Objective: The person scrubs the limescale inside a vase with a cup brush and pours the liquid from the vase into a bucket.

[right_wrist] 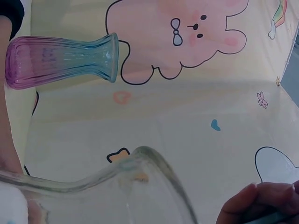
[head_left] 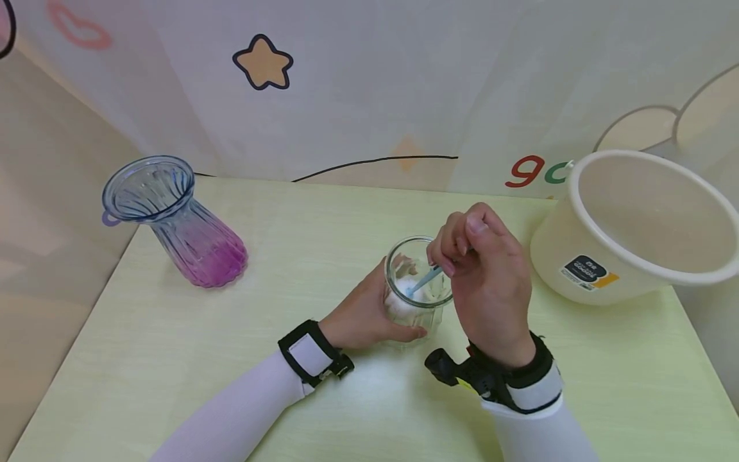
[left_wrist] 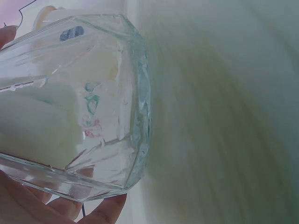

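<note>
My left hand [head_left: 369, 314] grips a clear glass cup [head_left: 432, 317] from its left side, low over the middle of the table. Inside the cup sits the white, fluffy-looking head of a cup brush [head_left: 426, 280]. Its thin light blue handle slants up to my right hand [head_left: 487, 269], whose curled fingers hold it above the rim. In the left wrist view the faceted glass wall and thick base show close up, with fingers [left_wrist: 110, 207] along the cup's lower side. The right wrist view catches the cup's rim [right_wrist: 147, 156] and the white brush head [right_wrist: 11, 205] at lower left.
A ribbed glass vase [head_left: 199, 240], blue at the top and pink below, stands at the back left of the pale table [head_left: 323, 231]. At right is a large cream bucket [head_left: 551, 250] with a dark label. A printed curtain [head_left: 358, 96] hangs behind the table.
</note>
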Demonstrator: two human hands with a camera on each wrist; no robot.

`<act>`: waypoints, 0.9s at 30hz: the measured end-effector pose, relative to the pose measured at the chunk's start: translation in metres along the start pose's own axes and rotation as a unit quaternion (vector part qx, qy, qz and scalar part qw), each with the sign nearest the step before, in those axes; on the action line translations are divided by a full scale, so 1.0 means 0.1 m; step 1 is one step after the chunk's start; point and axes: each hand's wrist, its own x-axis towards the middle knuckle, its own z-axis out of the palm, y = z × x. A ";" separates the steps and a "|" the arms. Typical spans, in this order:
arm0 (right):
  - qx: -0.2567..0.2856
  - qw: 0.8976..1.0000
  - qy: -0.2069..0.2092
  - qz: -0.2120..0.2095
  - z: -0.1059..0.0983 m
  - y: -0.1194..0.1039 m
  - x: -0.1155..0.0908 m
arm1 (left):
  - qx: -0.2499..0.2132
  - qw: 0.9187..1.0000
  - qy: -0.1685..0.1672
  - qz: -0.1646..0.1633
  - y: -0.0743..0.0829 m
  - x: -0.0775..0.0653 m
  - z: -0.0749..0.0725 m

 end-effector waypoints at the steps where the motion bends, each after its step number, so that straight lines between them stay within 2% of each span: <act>1: -0.001 1.000 -0.002 0.002 0.00 0.01 0.00 | -0.001 1.000 0.000 0.001 0.00 0.00 0.00; 7: -0.029 0.999 -0.012 0.029 0.03 0.06 0.00 | -0.006 1.000 -0.004 0.005 0.01 -0.01 -0.01; 12: -0.080 0.994 -0.041 0.068 0.05 0.09 -0.01 | -0.015 1.000 -0.012 0.014 0.01 0.00 -0.01; 16: -0.090 0.991 -0.051 0.087 0.06 0.09 -0.03 | -0.018 1.000 -0.014 0.013 0.01 -0.01 -0.01; 20: -0.089 0.990 -0.052 0.091 0.06 0.09 -0.03 | -0.021 1.000 -0.013 0.013 0.01 -0.01 -0.01; 27: -0.087 0.992 -0.054 0.072 0.04 0.10 0.00 | -0.024 1.000 -0.008 0.015 0.02 0.00 0.00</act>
